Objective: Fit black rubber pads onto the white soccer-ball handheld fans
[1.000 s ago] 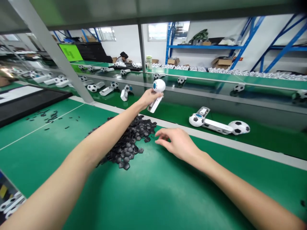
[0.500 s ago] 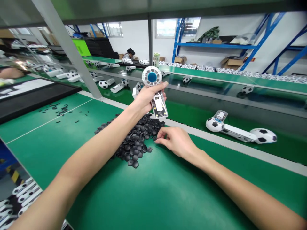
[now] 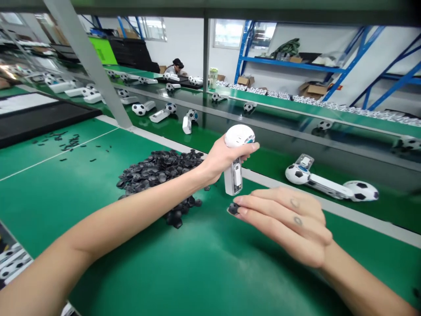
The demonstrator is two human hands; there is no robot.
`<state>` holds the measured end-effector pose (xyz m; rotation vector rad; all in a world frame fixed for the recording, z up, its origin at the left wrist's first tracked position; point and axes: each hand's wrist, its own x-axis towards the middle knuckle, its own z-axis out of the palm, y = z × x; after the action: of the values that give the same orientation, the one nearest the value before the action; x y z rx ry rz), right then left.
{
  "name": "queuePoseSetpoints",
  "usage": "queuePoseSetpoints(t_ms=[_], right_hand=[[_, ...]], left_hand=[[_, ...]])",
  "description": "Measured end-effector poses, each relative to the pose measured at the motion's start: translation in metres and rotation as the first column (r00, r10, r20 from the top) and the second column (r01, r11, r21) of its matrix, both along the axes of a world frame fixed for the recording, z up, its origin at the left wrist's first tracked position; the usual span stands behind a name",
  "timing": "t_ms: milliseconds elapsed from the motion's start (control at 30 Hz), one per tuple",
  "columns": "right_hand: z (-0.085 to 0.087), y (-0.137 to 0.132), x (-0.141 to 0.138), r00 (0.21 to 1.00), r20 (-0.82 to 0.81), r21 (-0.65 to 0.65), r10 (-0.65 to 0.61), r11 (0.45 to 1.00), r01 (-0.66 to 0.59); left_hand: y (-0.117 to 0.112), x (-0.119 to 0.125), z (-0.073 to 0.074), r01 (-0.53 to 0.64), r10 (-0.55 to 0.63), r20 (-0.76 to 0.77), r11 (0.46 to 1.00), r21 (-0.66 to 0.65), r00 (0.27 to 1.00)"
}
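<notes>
- through my feed, the right hand [image 3: 289,224] pinches one small black piece [image 3: 233,209] at its fingertips, just above the green table [image 3: 148,272] by the look of it.
- the left hand [image 3: 222,158] is wrapped around the neck of a white ball-headed device [image 3: 239,136], holding it up just beyond the right fingertips.
- what i notice changed: half a second ago the right fingers were at the edge of the black pile [image 3: 158,171]; now they are clear of it with a piece showing. the device has come lower and turned, its blue-centred face swinging from me toward the right.
- i take that to mean the picking-up is done and both hands are loaded; the piece and the device are not yet joined.
- the device's long axis runs near upright, head on top, handle end downward and leaning slightly left; the clear panel on the handle shows its inner parts.
- the black piece points left, past the fingertips; i can't tell which way its front faces.
- farther out, on the belt [image 3: 263,164], ball-ended units [image 3: 360,191] lie to the right of the device, well apart from it.
</notes>
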<state>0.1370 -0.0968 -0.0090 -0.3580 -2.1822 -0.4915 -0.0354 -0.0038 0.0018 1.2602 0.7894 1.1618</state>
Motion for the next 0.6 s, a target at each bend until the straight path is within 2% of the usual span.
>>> queuePoseSetpoints(t_ms=[100, 167, 233, 300, 367, 433, 500, 600], right_hand=[[0.009, 0.004, -0.005, 0.986, -0.161, -0.18, -0.034, 0.984, 0.004], [0.015, 0.009, -0.008, 0.924, -0.351, -0.364, -0.151, 0.931, 0.014], [0.018, 0.016, -0.009, 0.799, -0.512, -0.562, -0.314, 0.826, -0.036], [0.019, 0.023, -0.008, 0.687, -0.587, -0.706, -0.427, 0.686, -0.176], [0.018, 0.029, -0.007, 0.643, -0.609, -0.766, -0.464, 0.554, -0.325], [0.016, 0.033, -0.007, 0.639, -0.617, -0.779, -0.459, 0.471, -0.414], [0.014, 0.035, -0.007, 0.643, -0.615, -0.785, -0.456, 0.427, -0.448], [0.012, 0.037, -0.008, 0.649, -0.601, -0.798, -0.466, 0.39, -0.459]], left_hand=[[-0.001, 0.001, -0.002, -0.054, 0.055, -0.037, 0.998, 0.031, 0.998], [-0.001, 0.0, -0.004, -0.059, 0.059, 0.001, 0.998, 0.004, 0.998], [0.0, 0.0, -0.006, -0.047, 0.048, 0.033, 0.999, -0.025, 0.998], [-0.001, 0.0, -0.006, -0.052, 0.052, -0.002, 0.999, -0.012, 0.999], [-0.003, 0.0, -0.006, -0.081, 0.085, -0.085, 0.995, 0.054, 0.993], [-0.005, -0.001, -0.005, -0.126, 0.146, -0.14, 0.981, 0.144, 0.979], [-0.007, -0.002, -0.005, -0.137, 0.177, -0.162, 0.963, 0.233, 0.971], [-0.007, -0.005, -0.009, -0.093, 0.154, -0.169, 0.943, 0.319, 0.974]])
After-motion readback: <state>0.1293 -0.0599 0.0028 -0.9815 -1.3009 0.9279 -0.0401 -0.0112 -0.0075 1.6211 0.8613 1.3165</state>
